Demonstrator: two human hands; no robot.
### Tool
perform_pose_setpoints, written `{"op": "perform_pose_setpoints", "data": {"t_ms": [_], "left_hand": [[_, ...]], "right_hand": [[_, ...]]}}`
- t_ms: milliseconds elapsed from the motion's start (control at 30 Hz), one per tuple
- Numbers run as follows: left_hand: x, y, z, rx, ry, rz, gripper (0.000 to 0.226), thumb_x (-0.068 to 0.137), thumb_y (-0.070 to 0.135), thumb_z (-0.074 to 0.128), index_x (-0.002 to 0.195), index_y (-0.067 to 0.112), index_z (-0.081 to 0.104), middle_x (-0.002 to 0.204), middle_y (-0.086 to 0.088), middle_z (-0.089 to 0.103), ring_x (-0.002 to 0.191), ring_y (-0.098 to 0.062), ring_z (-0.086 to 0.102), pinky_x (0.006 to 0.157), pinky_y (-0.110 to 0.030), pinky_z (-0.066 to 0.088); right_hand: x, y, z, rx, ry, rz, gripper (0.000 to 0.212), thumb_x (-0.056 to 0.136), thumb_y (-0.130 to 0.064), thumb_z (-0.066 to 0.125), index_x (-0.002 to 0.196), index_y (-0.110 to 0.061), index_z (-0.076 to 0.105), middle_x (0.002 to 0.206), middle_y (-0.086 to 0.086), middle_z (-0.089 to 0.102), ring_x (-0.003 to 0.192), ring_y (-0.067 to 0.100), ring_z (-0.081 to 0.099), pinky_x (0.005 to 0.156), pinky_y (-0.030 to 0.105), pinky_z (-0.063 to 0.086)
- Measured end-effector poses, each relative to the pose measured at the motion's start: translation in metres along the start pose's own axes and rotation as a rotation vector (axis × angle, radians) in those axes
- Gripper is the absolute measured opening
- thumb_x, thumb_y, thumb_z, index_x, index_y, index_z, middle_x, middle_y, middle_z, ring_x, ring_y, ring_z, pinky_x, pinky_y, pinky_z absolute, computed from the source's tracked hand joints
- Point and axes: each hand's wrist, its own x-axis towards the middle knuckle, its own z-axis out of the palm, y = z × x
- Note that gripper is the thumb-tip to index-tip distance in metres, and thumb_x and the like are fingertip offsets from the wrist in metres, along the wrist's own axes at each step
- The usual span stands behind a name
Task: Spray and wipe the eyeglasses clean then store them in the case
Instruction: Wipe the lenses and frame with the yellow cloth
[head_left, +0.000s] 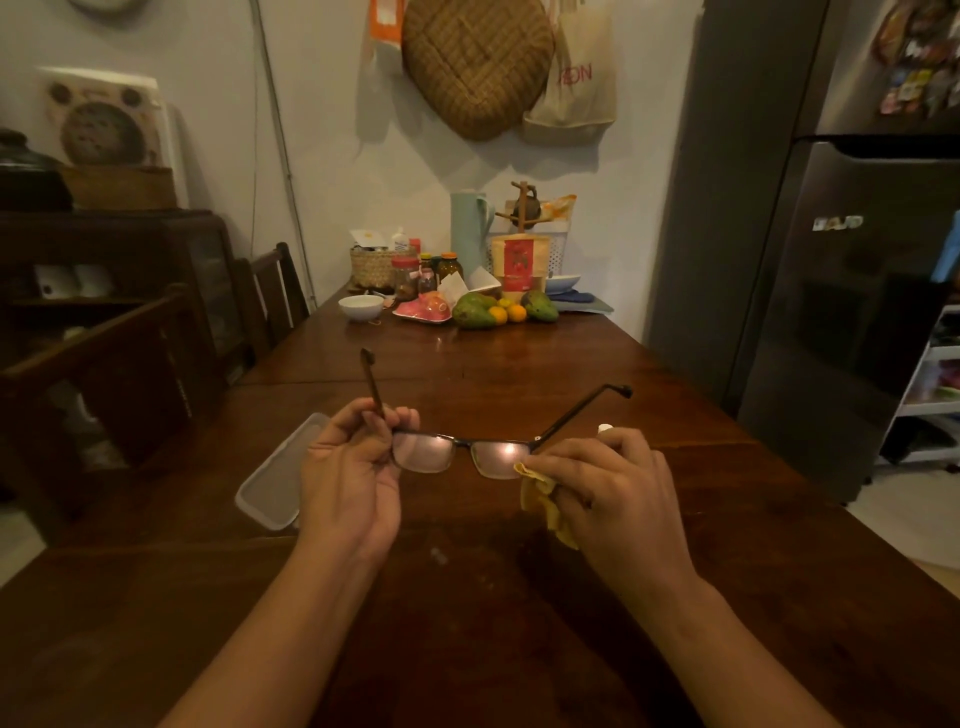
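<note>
Head view: the left hand (353, 478) hides the left hinge of the eyeglasses (457, 452); its fingers (400, 418) are curled shut around that temple arm, whose tip sticks up past them. The right hand (608, 483) covers most of a yellow cloth (543, 499), bunched under its fingers, which press it against the outer edge of the nearer lens. A small white tip (605, 428) shows just behind those fingers; what it belongs to cannot be made out. The glasses hang above the table (493, 623), long axis running hand to hand, both temple arms pointing away from the person. A translucent case (270, 483) lies partly behind the left hand.
</note>
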Motion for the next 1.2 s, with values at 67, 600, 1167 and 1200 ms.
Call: {"op": "perform_pose_setpoints", "data": {"t_ms": [67,600,1167,1200], "left_hand": [[0.001,-0.001,0.000,-0.008,-0.006,0.002,0.028,0.090,-0.013,0.044,0.084,0.009,0.061,0.065,-0.004,0.065,0.069,-0.015,0.068,0.082,-0.032,0.059],[-0.004,-0.002,0.002,-0.008,-0.001,-0.014,0.032,0.087,-0.017,0.044,0.083,0.009,0.062,0.066,-0.005,0.067,0.069,-0.016,0.069,0.089,-0.037,0.054],[-0.012,0.001,0.010,0.033,0.120,-0.031,0.030,0.090,-0.013,0.047,0.082,0.008,0.067,0.070,-0.005,0.070,0.073,-0.015,0.069,0.084,-0.033,0.057],[-0.012,0.001,0.010,0.084,0.129,-0.012,0.028,0.090,-0.011,0.049,0.084,0.009,0.068,0.072,-0.005,0.071,0.076,-0.015,0.070,0.082,-0.032,0.058]], "right_hand": [[0.000,-0.009,-0.006,-0.062,0.082,-0.033,0.035,0.078,-0.017,0.079,0.108,-0.035,0.074,0.109,-0.017,0.070,0.103,0.016,0.046,0.070,0.035,0.038],[-0.002,-0.023,0.001,-0.105,0.062,-0.081,0.034,0.087,-0.027,0.059,0.118,-0.033,0.072,0.109,-0.014,0.070,0.100,0.010,0.043,0.067,0.036,0.040],[-0.001,-0.021,0.003,-0.076,0.000,-0.058,0.030,0.085,-0.027,0.073,0.113,-0.037,0.071,0.109,-0.018,0.069,0.099,0.005,0.039,0.068,0.027,0.031],[-0.001,-0.020,0.003,-0.059,-0.012,-0.046,0.028,0.085,-0.028,0.072,0.112,-0.037,0.071,0.108,-0.019,0.068,0.097,0.002,0.036,0.066,0.024,0.030]]}}
